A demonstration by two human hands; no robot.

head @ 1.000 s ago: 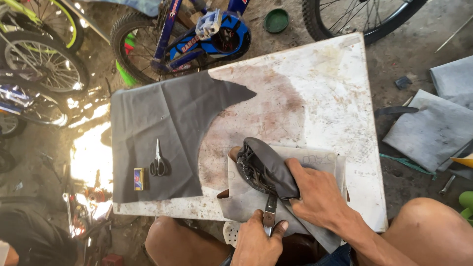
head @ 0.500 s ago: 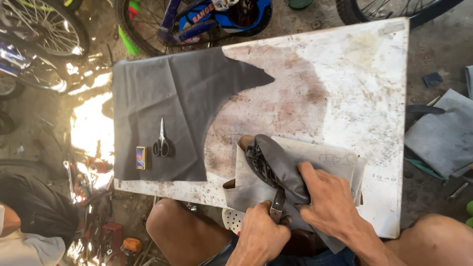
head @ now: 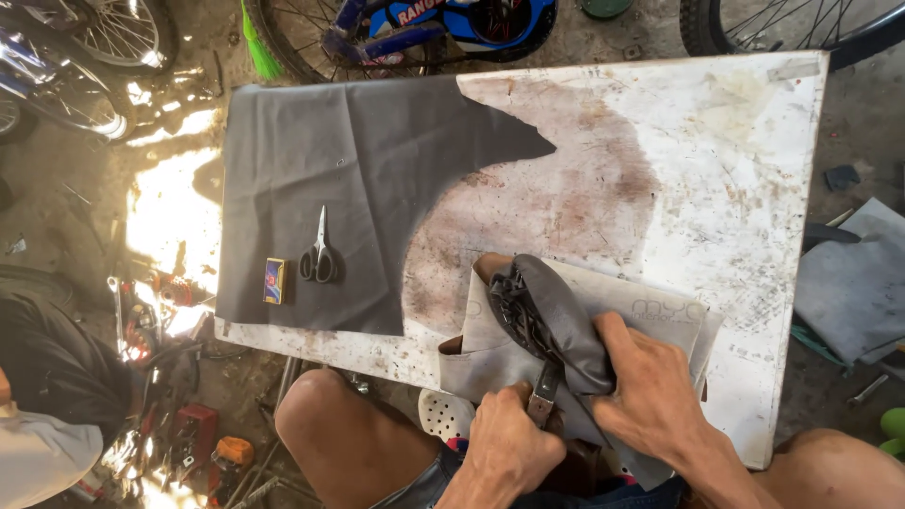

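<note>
bicycle wheel (head: 792,28) cut off at top, tool (head: 544,396) mostly hidden in hands

The scene is viewed by a single head-worn camera, aimed steeply down from close above the stained white rectangular tabletop (head: 716,170); bare knees are caught at the near edge, bicycle wheels (head: 113,38) at the far edge, dirt floor left

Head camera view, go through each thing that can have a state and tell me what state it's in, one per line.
Scissors: closed, lying flat on the dark sheet.
Dark sheet: spread flat on the table, one edge cut in a curve.
Bicycle saddle: upside down, grey cover pulled over it.
Left hand: gripping a tool at the saddle's edge.
Right hand: pressing the cover down.
Small box: closed, flat.
</note>
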